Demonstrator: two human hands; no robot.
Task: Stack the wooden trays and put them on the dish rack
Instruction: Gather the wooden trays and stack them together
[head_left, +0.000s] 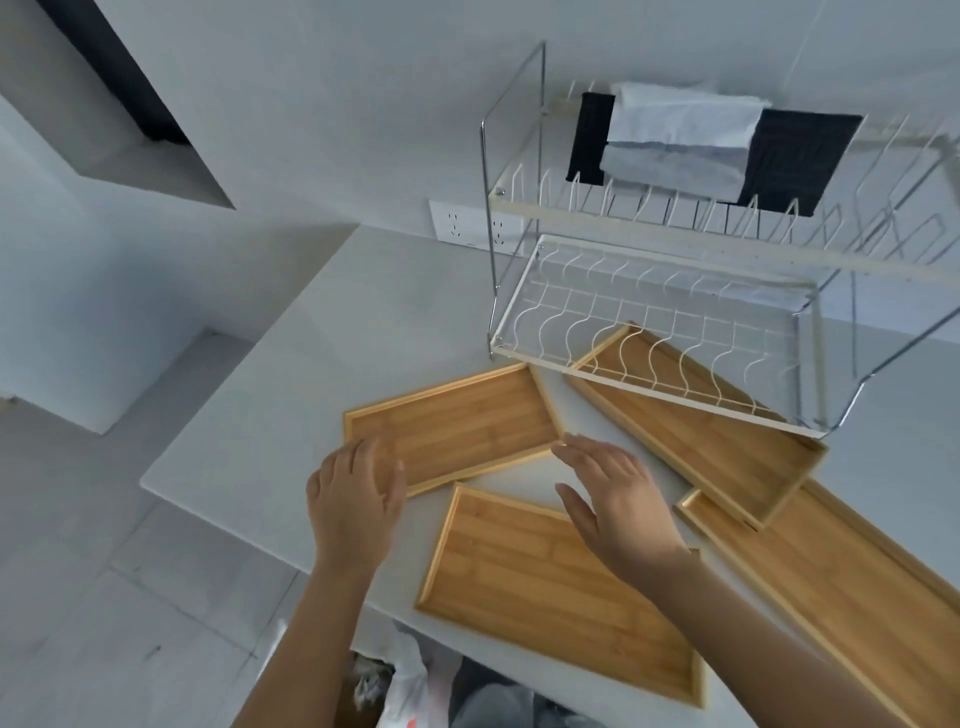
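1. Four wooden trays (561, 587) lay unstacked on the white counter (291, 395), one reaching under the dish rack (649, 332).
2. Left hand (353, 504) rested open on the far-left tray (457, 421), gripping nothing.
3. Right hand (613, 499) hovered open and empty beside that tray's corner.

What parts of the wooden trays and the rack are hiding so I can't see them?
All in the head view:
- Long bamboo tray on the right: its far end is cut off by the picture's edge.
- Slanted bamboo tray under the white wire dish rack: its top end is crossed by the rack's lower shelf.
- Nearest bamboo tray: one corner is hidden by the right hand and forearm.
- Left bamboo tray: its near corner sits under the left hand.
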